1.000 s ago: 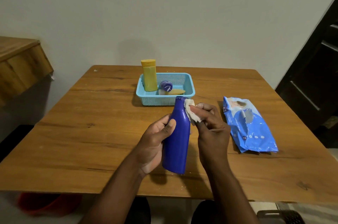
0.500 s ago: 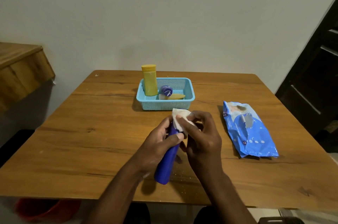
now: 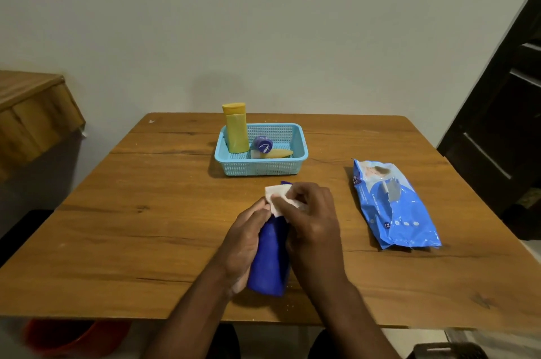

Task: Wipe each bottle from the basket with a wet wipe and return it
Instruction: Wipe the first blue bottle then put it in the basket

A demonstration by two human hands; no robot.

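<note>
My left hand (image 3: 244,241) grips a dark blue bottle (image 3: 270,259) by its left side, held tilted over the table with its cap pointing away from me. My right hand (image 3: 310,218) pinches a white wet wipe (image 3: 276,197) and presses it against the bottle's neck and cap, hiding most of the top. Behind them stands the light blue basket (image 3: 263,167). In it a yellow bottle (image 3: 235,130) stands upright at the left, and a small purple-capped bottle (image 3: 262,145) and a pale yellow one (image 3: 275,153) lie on the bottom.
A blue pack of wet wipes (image 3: 392,206) lies on the wooden table (image 3: 146,227) to the right of my hands. A wooden cabinet (image 3: 32,112) is at the far left, a dark door (image 3: 503,130) at the right, a red tub (image 3: 76,335) under the table.
The bottle has been lowered and tilted away from me. My right hand has slid the wipe from the bottle's shoulder up over its neck and cap.
</note>
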